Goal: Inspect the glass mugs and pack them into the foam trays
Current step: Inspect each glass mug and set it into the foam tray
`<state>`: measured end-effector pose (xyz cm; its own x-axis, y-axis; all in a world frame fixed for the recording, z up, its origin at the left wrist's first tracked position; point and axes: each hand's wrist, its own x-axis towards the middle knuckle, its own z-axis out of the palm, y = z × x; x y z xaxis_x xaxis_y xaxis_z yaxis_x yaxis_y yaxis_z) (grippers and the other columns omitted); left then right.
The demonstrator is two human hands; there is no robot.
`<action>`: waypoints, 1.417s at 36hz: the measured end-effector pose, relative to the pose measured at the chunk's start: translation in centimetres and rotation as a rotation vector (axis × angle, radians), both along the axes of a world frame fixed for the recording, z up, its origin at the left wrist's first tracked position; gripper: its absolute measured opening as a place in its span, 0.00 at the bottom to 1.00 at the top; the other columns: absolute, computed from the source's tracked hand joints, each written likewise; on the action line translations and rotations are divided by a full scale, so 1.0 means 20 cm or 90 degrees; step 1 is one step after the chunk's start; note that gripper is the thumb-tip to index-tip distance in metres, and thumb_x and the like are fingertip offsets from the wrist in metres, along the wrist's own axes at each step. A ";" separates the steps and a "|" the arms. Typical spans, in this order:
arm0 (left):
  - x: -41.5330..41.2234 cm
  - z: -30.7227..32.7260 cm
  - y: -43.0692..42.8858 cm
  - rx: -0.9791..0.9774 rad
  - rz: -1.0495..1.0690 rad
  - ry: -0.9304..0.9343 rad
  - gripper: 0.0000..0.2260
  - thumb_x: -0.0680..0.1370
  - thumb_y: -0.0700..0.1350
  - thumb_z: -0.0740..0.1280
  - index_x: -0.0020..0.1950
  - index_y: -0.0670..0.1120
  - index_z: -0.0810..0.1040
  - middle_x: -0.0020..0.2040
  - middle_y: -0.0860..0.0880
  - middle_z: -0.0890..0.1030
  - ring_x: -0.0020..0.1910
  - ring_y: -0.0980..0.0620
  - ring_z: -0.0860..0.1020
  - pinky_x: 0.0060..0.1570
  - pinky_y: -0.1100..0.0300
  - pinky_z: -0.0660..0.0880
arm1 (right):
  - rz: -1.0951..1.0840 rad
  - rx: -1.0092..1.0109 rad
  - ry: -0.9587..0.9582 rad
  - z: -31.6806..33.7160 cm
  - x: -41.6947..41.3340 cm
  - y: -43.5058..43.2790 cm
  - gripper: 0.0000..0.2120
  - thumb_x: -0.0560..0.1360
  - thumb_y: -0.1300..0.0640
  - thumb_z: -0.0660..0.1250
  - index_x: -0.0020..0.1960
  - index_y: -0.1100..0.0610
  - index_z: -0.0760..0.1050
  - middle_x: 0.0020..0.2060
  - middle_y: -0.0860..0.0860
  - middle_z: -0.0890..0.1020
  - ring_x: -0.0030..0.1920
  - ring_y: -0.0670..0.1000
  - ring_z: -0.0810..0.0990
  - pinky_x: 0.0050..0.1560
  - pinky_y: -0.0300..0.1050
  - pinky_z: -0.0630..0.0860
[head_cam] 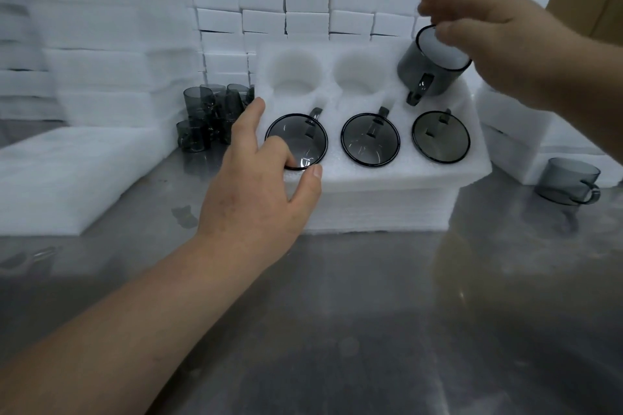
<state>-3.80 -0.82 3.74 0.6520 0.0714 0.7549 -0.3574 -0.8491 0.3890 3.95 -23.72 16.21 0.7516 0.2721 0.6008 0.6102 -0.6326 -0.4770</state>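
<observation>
The right hand (499, 44) grips a tilted mug (428, 67) over the tray's (371, 175) back-right pocket. Lowered crooked, its handle could snag the foam. The left hand (263, 178) pinches the front-left mug's (296, 141) rim.

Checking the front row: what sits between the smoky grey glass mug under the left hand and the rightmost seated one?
Another smoky grey glass mug, seated in the white foam tray; head view.
</observation>
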 end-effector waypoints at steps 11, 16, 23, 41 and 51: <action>0.00 0.00 0.00 -0.009 -0.002 0.007 0.12 0.71 0.58 0.59 0.40 0.50 0.66 0.76 0.51 0.55 0.50 0.40 0.76 0.43 0.59 0.61 | -0.002 0.222 0.245 -0.03 0.14 -0.04 0.16 0.78 0.40 0.54 0.49 0.49 0.75 0.36 0.43 0.80 0.32 0.41 0.79 0.36 0.39 0.71; -0.01 0.01 0.00 -0.006 0.000 0.011 0.12 0.71 0.58 0.59 0.40 0.50 0.67 0.76 0.51 0.54 0.44 0.41 0.76 0.42 0.59 0.61 | 0.001 0.277 0.309 -0.04 0.17 -0.04 0.14 0.78 0.40 0.54 0.40 0.46 0.68 0.25 0.43 0.77 0.22 0.38 0.75 0.22 0.30 0.68; 0.00 0.00 0.00 -0.012 -0.001 0.000 0.12 0.70 0.57 0.59 0.39 0.49 0.67 0.76 0.51 0.55 0.52 0.42 0.76 0.42 0.60 0.60 | 0.179 0.438 0.462 -0.07 0.13 0.01 0.21 0.77 0.37 0.55 0.48 0.52 0.78 0.44 0.50 0.85 0.44 0.50 0.84 0.33 0.40 0.79; 0.02 -0.01 0.00 -0.002 0.004 -0.030 0.12 0.70 0.56 0.59 0.40 0.48 0.68 0.76 0.49 0.56 0.64 0.46 0.70 0.44 0.58 0.63 | 0.149 0.447 0.458 -0.09 0.11 0.02 0.23 0.64 0.42 0.69 0.54 0.55 0.76 0.43 0.53 0.85 0.44 0.53 0.84 0.32 0.46 0.80; 0.01 0.00 0.00 -0.009 -0.004 -0.009 0.11 0.70 0.57 0.59 0.40 0.49 0.67 0.76 0.50 0.55 0.58 0.43 0.74 0.43 0.58 0.62 | -0.121 0.301 0.171 -0.04 0.06 0.05 0.24 0.70 0.36 0.64 0.60 0.49 0.72 0.48 0.43 0.75 0.42 0.42 0.72 0.35 0.38 0.65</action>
